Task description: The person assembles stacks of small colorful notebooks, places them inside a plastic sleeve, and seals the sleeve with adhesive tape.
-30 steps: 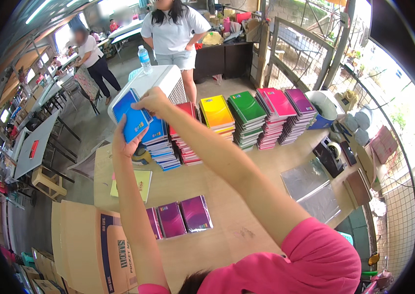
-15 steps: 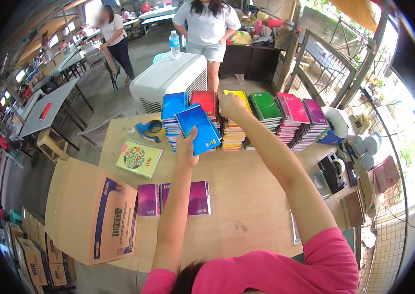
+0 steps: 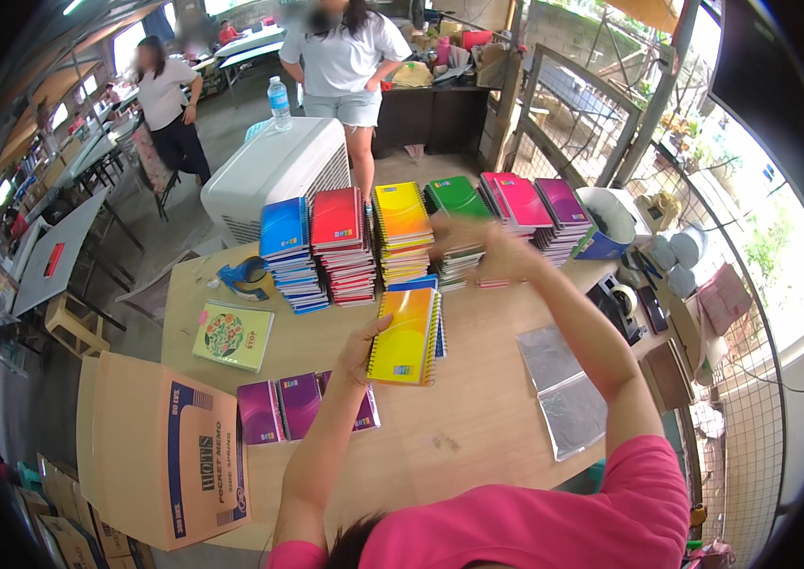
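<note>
A pale wooden work table (image 3: 478, 446) carries a back row of spiral-bound notebook stacks sorted by colour: blue (image 3: 286, 248), red (image 3: 340, 242), yellow (image 3: 404, 228), green (image 3: 457, 211), pink (image 3: 517, 201) and purple (image 3: 563, 201). A white ribbed air-cooler unit (image 3: 269, 171) stands behind the table at the left, and an open brown cardboard carton (image 3: 169, 455) lies at the near-left corner.

The left hand (image 3: 361, 349) is closed on a small bundle of spiral-bound notebooks, a yellow-orange cover on top with a blue one beneath (image 3: 408, 334). The thumb lies on the top cover and the fingers are under the bundle's lower left edge. The bundle is held above the table centre, just in front of the yellow stack. Its long axis runs away from the person, with the spiral binding along the left edge.

The right hand (image 3: 480, 245) is extended over the green stack and is motion-blurred; whether it grips a notebook there cannot be determined. The green stack lies directly under this hand, well to the right of and beyond the held bundle, so the right hand is the nearer one to it.

Three purple notebooks (image 3: 302, 406) lie flat on the table just left of the left wrist.
</note>
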A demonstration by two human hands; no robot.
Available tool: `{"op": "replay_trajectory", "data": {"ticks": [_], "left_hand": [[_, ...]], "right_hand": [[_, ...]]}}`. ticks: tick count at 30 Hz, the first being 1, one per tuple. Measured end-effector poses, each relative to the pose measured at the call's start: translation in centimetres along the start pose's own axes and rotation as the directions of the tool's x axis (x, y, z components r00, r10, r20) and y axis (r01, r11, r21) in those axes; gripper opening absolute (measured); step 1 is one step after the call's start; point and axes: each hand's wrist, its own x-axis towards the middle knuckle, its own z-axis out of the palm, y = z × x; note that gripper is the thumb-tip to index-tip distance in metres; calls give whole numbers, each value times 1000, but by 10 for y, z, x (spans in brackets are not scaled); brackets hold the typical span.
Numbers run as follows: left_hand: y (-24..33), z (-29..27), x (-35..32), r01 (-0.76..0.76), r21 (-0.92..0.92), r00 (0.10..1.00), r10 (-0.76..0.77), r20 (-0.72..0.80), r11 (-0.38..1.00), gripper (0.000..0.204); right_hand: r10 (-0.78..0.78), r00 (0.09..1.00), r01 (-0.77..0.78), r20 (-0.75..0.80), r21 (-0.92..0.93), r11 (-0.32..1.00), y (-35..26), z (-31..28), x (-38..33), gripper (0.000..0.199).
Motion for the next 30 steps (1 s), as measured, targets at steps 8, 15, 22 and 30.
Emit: {"op": "replay_trajectory", "data": {"ticks": [8, 15, 22, 30], "left_hand": [[-24, 1, 47, -69, -89, 997, 71, 22, 994, 43], [-21, -4, 50, -189, 65, 970, 197, -145, 980, 42], [-22, 26, 58, -266, 292, 924, 329, -194, 919, 43], [-25, 30, 50, -339, 343, 854, 440, -279, 876, 43]], "right_hand": [[747, 482, -872, -458, -336, 356, 219, -91, -57, 34], [774, 558, -799, -300, -447, 403, 166, -53, 13, 62], [722, 653, -644, -228, -669, 371, 168, -46, 21, 32], [526, 808, -581, -266, -511, 634, 36, -46, 16, 33]]}}
